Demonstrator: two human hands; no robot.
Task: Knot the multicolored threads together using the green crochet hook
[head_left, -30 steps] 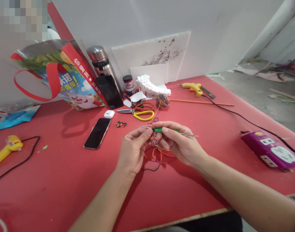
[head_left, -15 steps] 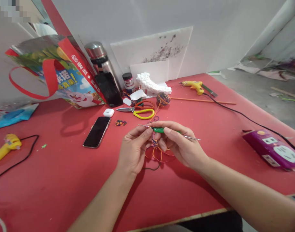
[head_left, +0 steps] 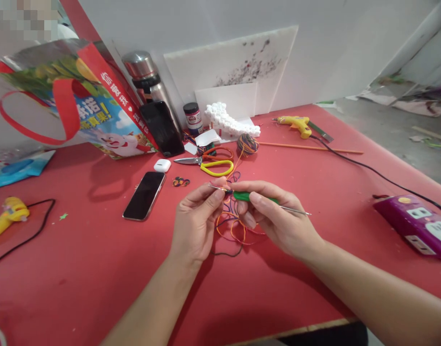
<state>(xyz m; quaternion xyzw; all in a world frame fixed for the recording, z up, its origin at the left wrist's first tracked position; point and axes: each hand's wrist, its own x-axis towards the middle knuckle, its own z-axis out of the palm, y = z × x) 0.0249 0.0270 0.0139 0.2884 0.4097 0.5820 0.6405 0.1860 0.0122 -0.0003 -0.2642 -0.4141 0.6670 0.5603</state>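
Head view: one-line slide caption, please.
Above a red table, the left hand pinches multicoloured cord beside a green-handled metal tool in the right hand; scissors lie beyond.

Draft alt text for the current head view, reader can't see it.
A person's right hand holds a green-handled metal tool while the left hand pinches colourful cords near its tip, above a red table. A phone lies left, scissors and a ball of cord beyond, and a yellow glue gun and purple power strip right.
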